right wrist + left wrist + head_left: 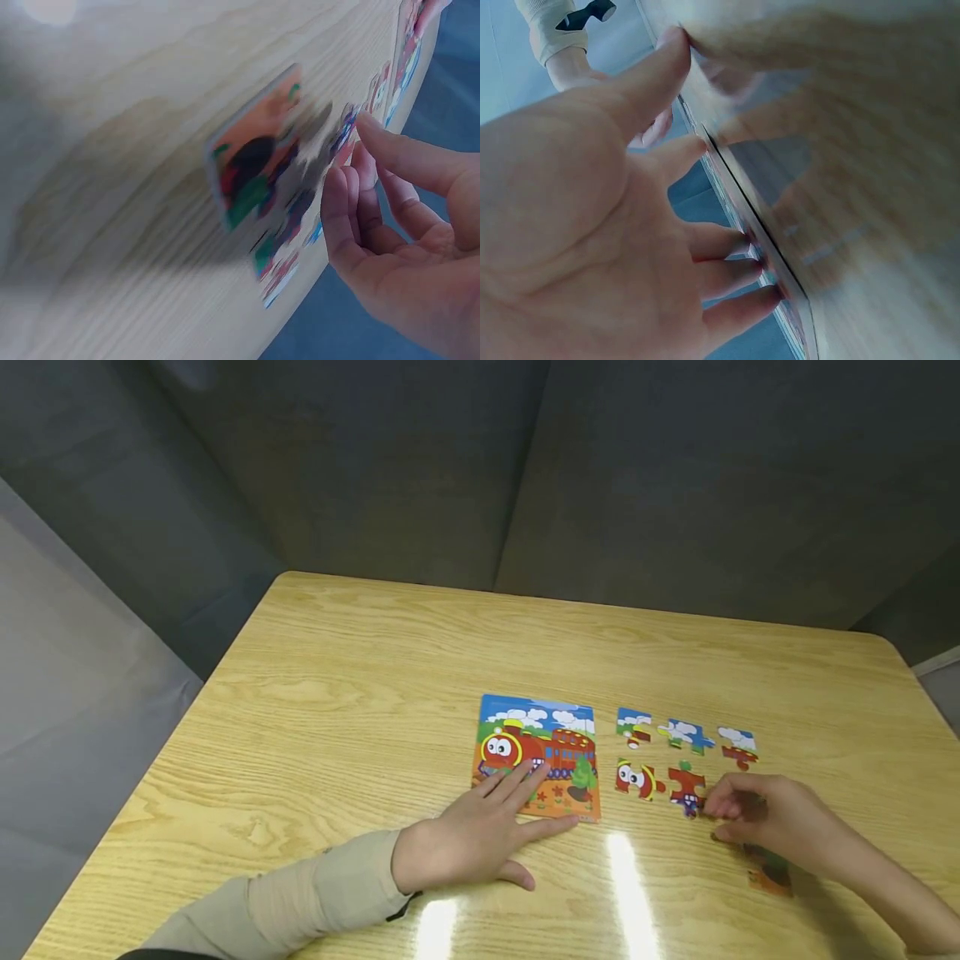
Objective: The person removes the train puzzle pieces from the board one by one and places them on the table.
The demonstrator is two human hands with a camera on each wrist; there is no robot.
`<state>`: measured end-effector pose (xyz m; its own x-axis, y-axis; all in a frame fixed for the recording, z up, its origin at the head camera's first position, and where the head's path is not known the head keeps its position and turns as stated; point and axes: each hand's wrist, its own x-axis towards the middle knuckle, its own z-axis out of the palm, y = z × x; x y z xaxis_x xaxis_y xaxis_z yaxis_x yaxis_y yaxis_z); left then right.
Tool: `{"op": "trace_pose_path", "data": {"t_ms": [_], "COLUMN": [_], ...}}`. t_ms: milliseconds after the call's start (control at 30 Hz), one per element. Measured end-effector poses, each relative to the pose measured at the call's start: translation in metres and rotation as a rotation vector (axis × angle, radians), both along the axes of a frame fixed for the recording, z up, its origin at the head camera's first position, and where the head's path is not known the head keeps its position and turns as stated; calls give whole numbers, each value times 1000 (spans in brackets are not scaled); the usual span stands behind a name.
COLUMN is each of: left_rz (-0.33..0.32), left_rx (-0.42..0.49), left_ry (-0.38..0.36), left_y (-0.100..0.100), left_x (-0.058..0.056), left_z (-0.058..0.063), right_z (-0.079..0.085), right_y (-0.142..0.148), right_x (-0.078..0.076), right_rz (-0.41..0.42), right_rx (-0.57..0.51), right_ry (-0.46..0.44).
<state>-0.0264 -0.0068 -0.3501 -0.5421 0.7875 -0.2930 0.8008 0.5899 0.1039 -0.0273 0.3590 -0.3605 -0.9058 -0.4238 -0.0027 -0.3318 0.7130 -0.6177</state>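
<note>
A picture board [551, 735] with a cartoon train lies on the table. My left hand [483, 839] is spread over its lower part, and in the left wrist view the fingertips [742, 300] rest on it. To the right, my right hand [780, 818] hovers low over loose jigsaw pieces, its fingers loosely bent with nothing visible between them. Nearest its fingertips is a red train piece [686, 787]. Beneath this hand, partly hidden, lies an orange-and-green corner piece [251, 154]; other pieces beside it are partly covered.
An upper row holds a smoke-stack piece [634, 727], a cloud piece [684, 733] and a cloud-and-red piece [738, 745]. A piece with eyes [634, 779] lies below, close to the board. The wooden table [337, 693] ends against dark grey partitions [390, 468].
</note>
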Motion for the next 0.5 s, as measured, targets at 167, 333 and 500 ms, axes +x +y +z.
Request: {"op": "trace_pose_path", "data": {"t_ms": [167,333,500], "left_rz": [0,-3,14], "left_rx": [-6,-4,-2], "left_ry": [9,20,31], "left_y": [0,-2,-9], "left_x": [0,1,3], "left_z": [1,0,0], "right_z": [2,4,9], "right_y": [-21,-45,-71], "right_x": [-12,-24,-33], "right_rz": [49,97,105], "right_rx": [-66,-86,-126], "right_ry": [-31,-18,-96]}}
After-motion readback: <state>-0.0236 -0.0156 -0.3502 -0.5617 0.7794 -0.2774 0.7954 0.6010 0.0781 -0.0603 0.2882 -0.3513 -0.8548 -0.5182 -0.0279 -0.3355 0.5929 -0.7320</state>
